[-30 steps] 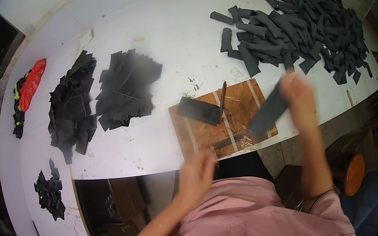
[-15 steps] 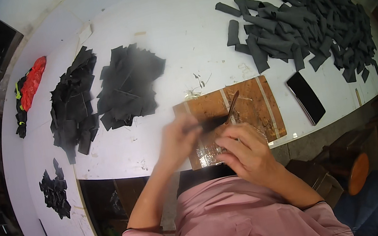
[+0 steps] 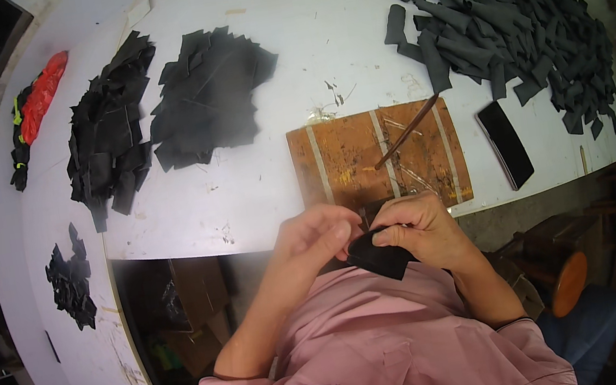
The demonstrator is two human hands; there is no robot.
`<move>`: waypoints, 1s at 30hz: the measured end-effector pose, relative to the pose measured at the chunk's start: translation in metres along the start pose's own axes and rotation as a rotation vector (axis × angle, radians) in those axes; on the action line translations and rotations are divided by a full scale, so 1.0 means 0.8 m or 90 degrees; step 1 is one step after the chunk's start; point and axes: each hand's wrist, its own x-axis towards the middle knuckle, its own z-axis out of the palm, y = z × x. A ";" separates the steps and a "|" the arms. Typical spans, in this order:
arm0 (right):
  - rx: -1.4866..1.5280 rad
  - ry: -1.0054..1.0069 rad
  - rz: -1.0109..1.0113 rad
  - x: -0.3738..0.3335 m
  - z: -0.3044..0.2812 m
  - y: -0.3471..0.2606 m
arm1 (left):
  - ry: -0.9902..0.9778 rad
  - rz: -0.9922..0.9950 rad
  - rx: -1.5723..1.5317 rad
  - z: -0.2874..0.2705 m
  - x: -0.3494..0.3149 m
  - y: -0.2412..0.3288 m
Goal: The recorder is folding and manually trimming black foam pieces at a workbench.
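Note:
A small black fabric piece [image 3: 382, 259] hangs in front of my body, just off the table's near edge. My right hand [image 3: 430, 234] pinches its upper edge between thumb and bent fingers. At its left corner, the fingers of my left hand [image 3: 315, 241] are drawn together on the cloth; part of that grip is hidden. Beyond my hands lies a worn brown board [image 3: 346, 151] with pale strips across it. A thin brown stick [image 3: 414, 127] rests slantwise on the board, touched by neither hand.
Flat black fabric pieces form two piles [image 3: 210, 99] [image 3: 108, 135] at the left, with a smaller heap [image 3: 71, 284] nearer. Dark rolled pieces [image 3: 532, 39] fill the far right. A phone [image 3: 504, 145] lies right of the board; a red bag [image 3: 47, 100] sits far left.
Both hands have come back from over the board toward my body, bringing the black fabric piece. The stick now lies on the board, farther right. The whole view has shifted slightly.

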 end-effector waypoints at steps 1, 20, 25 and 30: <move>-0.019 -0.002 0.005 -0.001 0.001 0.000 | -0.007 -0.030 0.068 0.000 0.002 0.004; 0.078 -0.002 0.076 -0.011 0.003 0.003 | -0.118 -0.292 -0.026 -0.019 0.017 0.009; 0.026 -0.059 0.045 -0.004 -0.003 0.002 | -0.099 -0.278 -0.057 -0.017 0.016 0.011; -0.134 -0.003 -0.113 -0.003 0.002 0.010 | -0.119 -0.182 0.128 -0.010 0.011 0.012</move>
